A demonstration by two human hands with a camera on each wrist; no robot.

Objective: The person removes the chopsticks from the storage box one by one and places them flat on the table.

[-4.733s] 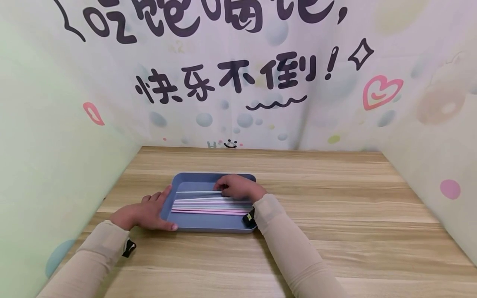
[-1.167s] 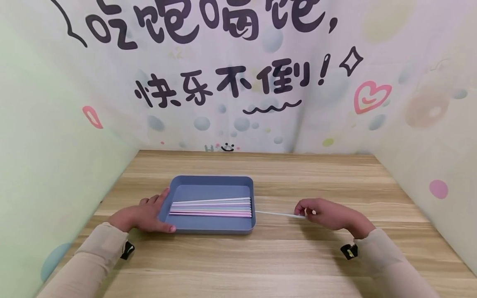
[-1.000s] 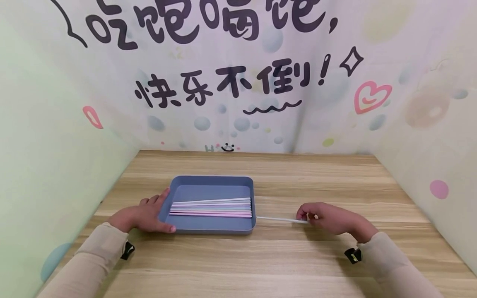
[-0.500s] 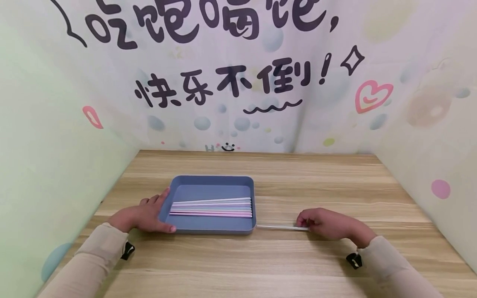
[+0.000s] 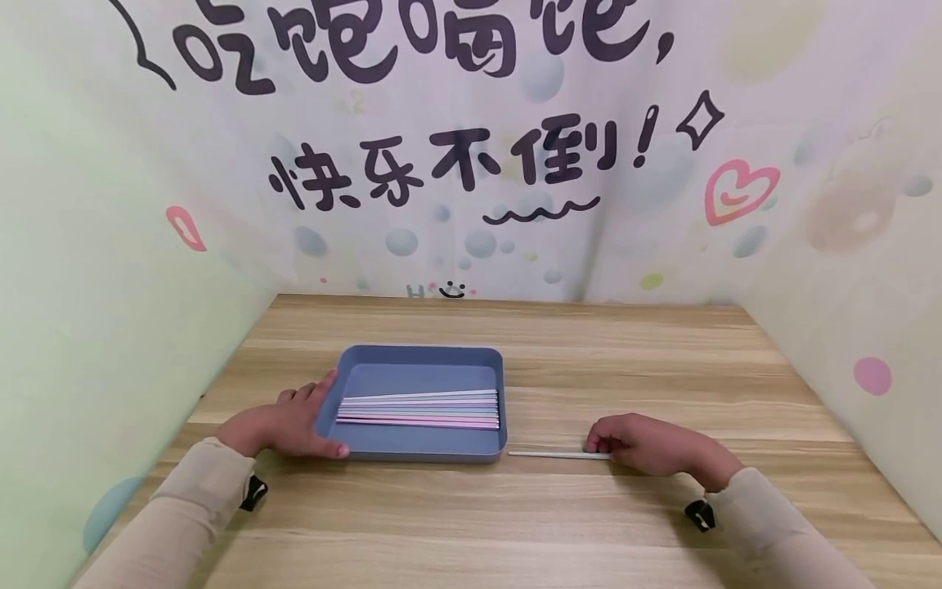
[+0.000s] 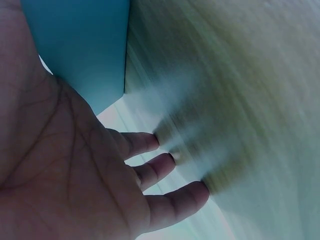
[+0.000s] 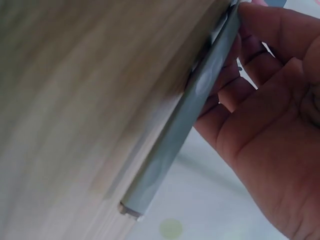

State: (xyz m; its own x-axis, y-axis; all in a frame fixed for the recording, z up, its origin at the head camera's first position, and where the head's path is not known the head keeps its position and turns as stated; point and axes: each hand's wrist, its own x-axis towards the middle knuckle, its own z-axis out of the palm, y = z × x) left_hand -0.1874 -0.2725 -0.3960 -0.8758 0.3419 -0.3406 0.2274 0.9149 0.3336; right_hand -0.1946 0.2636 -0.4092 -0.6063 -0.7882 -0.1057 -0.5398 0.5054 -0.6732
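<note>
A blue-grey tray (image 5: 412, 376) stands on the wooden table, with several pastel chopsticks (image 5: 419, 411) lying side by side in its front half. My left hand (image 5: 290, 427) rests at the tray's left end, fingers spread along the side and thumb by the front corner. In the left wrist view, the tray's outer wall (image 6: 85, 50) sits against the palm and the fingertips reach the table. To the right of the tray, my right hand (image 5: 648, 444) pinches one pale grey-green chopstick (image 7: 180, 120) low over the tabletop. Its thin end points at the tray's front right corner.
The wooden table (image 5: 625, 352) runs back to a printed cloth wall (image 5: 662, 245) with black lettering. Side walls enclose it at left and right. A black wrist strap piece (image 5: 699, 515) hangs under the right sleeve.
My right hand has carried one chopstick from the tray out to the right, then lowered it toward the table's front, level with the tray's front edge. The left hand has stayed at the tray.
</note>
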